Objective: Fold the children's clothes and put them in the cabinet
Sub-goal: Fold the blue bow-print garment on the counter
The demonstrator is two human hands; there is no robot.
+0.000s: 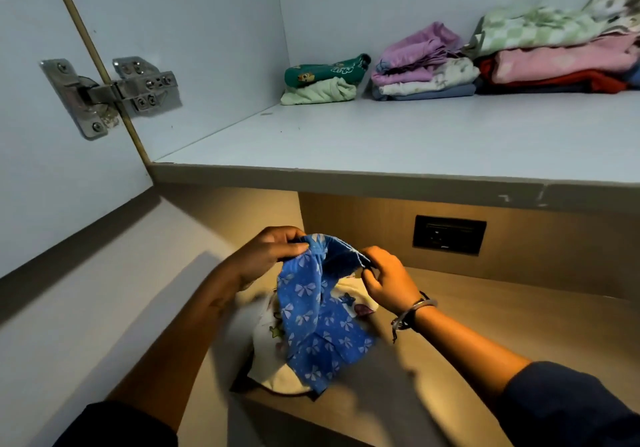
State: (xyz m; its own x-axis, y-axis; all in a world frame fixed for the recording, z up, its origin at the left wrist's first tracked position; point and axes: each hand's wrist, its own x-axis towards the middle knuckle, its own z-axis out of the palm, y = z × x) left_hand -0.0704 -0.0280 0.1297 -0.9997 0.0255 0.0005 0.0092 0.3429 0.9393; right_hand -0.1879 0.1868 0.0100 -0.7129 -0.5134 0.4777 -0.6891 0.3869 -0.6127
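A blue child's garment printed with pale bows hangs between both hands above the wooden counter. My left hand pinches its top edge on the left, and my right hand pinches the same edge on the right. Under it lies a white printed garment, partly hidden. Above, the open cabinet shelf holds folded clothes: a small green pile, a lilac and white pile, and a taller pink, red and green-checked pile.
The cabinet door stands open on the left, with a metal hinge. A dark wall socket sits in the wood panel under the shelf. The shelf's front edge overhangs the counter.
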